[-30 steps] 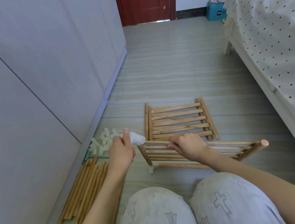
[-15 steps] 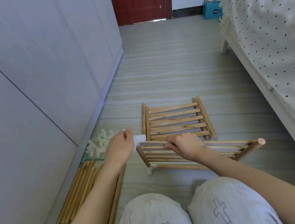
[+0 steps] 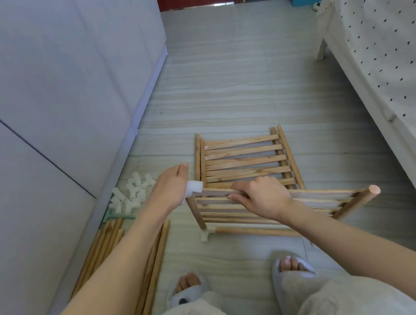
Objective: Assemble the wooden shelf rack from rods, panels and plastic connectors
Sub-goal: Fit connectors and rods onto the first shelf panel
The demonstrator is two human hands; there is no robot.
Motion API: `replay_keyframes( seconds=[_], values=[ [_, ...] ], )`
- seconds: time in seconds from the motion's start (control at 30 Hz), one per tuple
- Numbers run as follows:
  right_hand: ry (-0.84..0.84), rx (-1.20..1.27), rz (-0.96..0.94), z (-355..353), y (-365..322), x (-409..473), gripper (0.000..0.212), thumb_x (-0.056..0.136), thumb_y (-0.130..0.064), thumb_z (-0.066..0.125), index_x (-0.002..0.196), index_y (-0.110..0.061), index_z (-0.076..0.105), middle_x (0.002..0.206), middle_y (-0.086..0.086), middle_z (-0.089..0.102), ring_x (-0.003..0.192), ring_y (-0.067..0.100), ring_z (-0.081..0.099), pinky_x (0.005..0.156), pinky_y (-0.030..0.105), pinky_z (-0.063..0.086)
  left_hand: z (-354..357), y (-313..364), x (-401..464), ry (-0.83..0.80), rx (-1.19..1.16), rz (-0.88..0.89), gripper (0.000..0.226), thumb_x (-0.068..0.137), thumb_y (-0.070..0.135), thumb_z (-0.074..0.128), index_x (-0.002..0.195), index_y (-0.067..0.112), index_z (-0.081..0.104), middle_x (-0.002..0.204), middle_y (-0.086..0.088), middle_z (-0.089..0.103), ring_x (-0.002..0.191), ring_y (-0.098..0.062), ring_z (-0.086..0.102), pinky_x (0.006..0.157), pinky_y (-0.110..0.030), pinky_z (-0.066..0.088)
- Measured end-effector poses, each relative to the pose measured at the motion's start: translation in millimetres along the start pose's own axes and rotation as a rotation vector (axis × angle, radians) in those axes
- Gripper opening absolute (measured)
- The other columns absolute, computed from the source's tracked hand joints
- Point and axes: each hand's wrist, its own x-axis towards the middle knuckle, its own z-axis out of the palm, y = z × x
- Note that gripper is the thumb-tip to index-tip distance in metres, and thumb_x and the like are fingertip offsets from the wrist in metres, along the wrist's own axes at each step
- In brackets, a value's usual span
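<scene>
I'm capping a corner: my left hand [image 3: 171, 189] pinches the white plastic connector [image 3: 194, 187] onto the tilted slatted wooden panel [image 3: 262, 208] on the floor, gripped by my right hand [image 3: 257, 195]; next, press it home squarely.

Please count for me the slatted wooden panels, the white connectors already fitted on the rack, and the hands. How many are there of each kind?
Slatted wooden panels: 2, the panel held up and the panel flat on the floor
White connectors on the rack: 2, the top connector and the bottom connector
Hands: 2, the left hand and the right hand
Total: 6
</scene>
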Motion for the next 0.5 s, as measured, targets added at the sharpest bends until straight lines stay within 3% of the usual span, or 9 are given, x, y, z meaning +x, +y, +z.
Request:
replay_keyframes(
  seconds=[0.1,0.2,0.27,0.4,0.5],
  values=[
    [0.002,0.006,0.000,0,3,3,0.033,0.097,-0.045,0.036,0.087,-0.021,0.054,0.079,0.005,0.066,0.077,0.030,0.062,0.061,0.034,0.042,4,-3,13,-0.065,-0.102,-0.085,0.044,0.100,0.031,0.028,0.078,0.010,0.060,0.078,-0.009,0.059,0.067,-0.018,0.054,0.049,-0.028,0.041],
    [0.000,0.000,0.006,1,3,4,0.033,0.097,-0.046,0.035,0.087,-0.021,0.055,0.078,0.004,0.066,0.077,0.029,0.062,0.059,0.033,0.041,7,-7,21,-0.116,-0.224,-0.193,0.038,0.096,0.026,0.036,0.068,0.021,0.062,0.075,-0.009,0.062,0.073,-0.025,0.059,0.068,-0.041,0.054],
    [0.000,-0.006,0.016,1,4,5,0.033,0.097,-0.047,0.035,0.086,-0.022,0.054,0.079,0.003,0.066,0.078,0.029,0.063,0.058,0.031,0.038,12,-8,28,-0.149,-0.193,-0.289,0.032,0.092,0.019,0.042,0.069,0.024,0.064,0.074,-0.007,0.060,0.072,-0.024,0.059,0.069,-0.039,0.055],
    [0.001,0.004,0.028,1,3,5,0.031,0.097,-0.047,0.036,0.085,-0.024,0.052,0.081,0.002,0.067,0.079,0.028,0.063,0.059,0.030,0.038,18,-8,35,-0.104,-0.120,-0.433,0.020,0.088,0.019,0.040,0.079,0.009,0.055,0.058,-0.007,0.049,0.054,-0.021,0.046,0.062,-0.024,0.044],
    [0.007,-0.002,0.030,1,1,3,0.033,0.097,-0.047,0.036,0.087,-0.022,0.054,0.079,0.001,0.066,0.077,0.026,0.063,0.060,0.031,0.043,15,-5,29,-0.084,-0.068,-0.382,0.023,0.085,0.015,0.041,0.062,0.015,0.041,0.043,0.000,0.042,0.038,-0.012,0.034,0.036,-0.011,0.028]
  ],
)
